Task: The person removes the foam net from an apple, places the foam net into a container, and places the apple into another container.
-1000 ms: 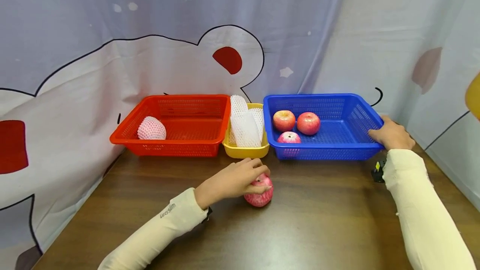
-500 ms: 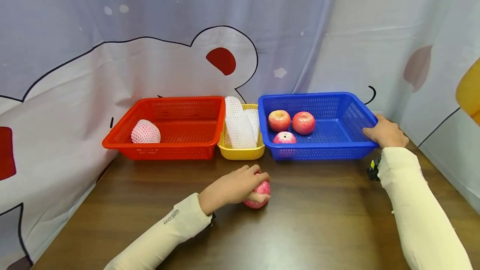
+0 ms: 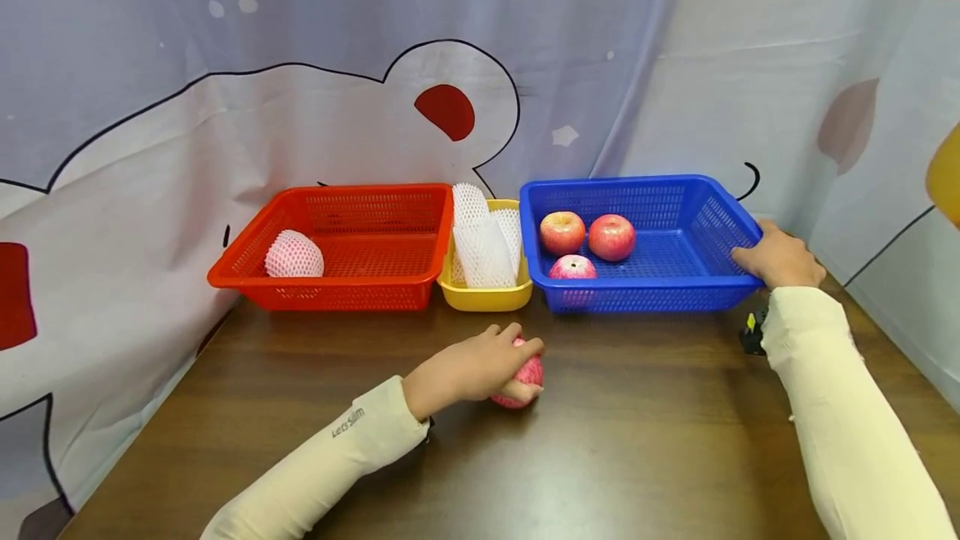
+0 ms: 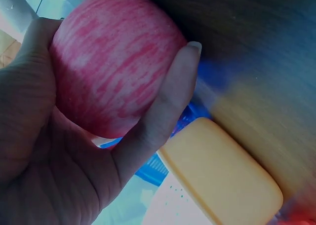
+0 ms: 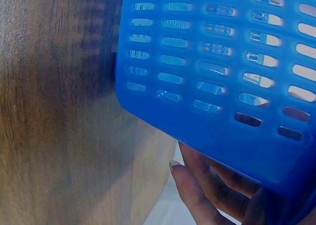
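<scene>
In the head view my left hand (image 3: pixel 476 367) grips a red striped apple (image 3: pixel 529 373) on the table, in front of the yellow bin. The left wrist view shows the apple (image 4: pixel 116 62) between thumb and fingers. My right hand (image 3: pixel 783 258) holds the right end of the blue basket (image 3: pixel 652 282), thumb over the rim. In the right wrist view several fingers (image 5: pixel 192 190) curl beside the slotted wall (image 5: pixel 192 124); the rest of the hand is hidden. Three apples lie in the blue basket, among them a red one (image 3: pixel 612 237).
A red basket (image 3: pixel 352 280) at the left holds one round fruit in a white foam net (image 3: pixel 295 255). Between the two baskets a small yellow bin (image 3: pixel 487 300) holds several white foam nets (image 3: pixel 486 252). A printed curtain (image 3: pixel 337 123) hangs behind.
My left fingers and thumb have drawn in around the apple, which stays in about the same place. My right hand keeps its hold on the blue basket. The head view shifts slightly.
</scene>
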`<state>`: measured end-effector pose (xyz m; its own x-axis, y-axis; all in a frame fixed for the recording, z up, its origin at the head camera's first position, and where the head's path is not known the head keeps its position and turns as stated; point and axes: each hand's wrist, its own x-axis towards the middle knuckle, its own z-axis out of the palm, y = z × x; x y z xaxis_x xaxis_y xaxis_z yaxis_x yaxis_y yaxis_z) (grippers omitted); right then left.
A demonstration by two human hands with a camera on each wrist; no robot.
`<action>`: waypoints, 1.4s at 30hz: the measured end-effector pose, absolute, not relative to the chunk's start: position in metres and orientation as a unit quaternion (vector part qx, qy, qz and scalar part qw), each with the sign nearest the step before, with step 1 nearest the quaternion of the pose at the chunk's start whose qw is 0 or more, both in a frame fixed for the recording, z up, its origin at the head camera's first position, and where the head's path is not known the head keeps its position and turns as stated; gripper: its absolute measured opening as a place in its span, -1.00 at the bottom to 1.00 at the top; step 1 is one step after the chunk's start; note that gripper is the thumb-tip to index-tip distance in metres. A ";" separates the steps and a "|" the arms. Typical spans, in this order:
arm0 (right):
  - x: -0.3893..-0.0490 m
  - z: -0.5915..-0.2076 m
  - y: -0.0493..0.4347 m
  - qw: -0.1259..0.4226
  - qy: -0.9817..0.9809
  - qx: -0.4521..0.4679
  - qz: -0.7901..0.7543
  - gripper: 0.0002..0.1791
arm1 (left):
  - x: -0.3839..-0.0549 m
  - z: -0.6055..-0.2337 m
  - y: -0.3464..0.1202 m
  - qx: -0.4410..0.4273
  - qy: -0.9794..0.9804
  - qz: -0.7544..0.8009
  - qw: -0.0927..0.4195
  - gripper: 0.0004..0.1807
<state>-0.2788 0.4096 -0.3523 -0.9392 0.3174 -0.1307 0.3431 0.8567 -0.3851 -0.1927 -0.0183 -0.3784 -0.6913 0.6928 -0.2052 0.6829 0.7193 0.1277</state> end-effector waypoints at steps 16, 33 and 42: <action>-0.279 -0.351 0.410 0.036 0.964 0.170 -0.200 -0.07 | -0.191 -0.386 -0.020 0.392 0.912 0.034 0.117 -0.18; -0.273 -0.350 0.407 0.038 0.965 0.165 -0.201 -0.08 | -0.192 -0.387 -0.025 0.400 0.908 0.038 0.119 -0.17; -0.278 -0.348 0.406 0.045 0.964 0.169 -0.199 -0.07 | -0.200 -0.383 -0.025 0.462 0.881 -0.016 0.104 -0.18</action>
<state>-0.2778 0.4060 -0.3478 -0.9390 0.3076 -0.1537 0.3434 0.8635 -0.3694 -0.1999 -0.0249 -0.3834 -0.5519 0.8101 -0.1976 0.8168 0.5729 0.0673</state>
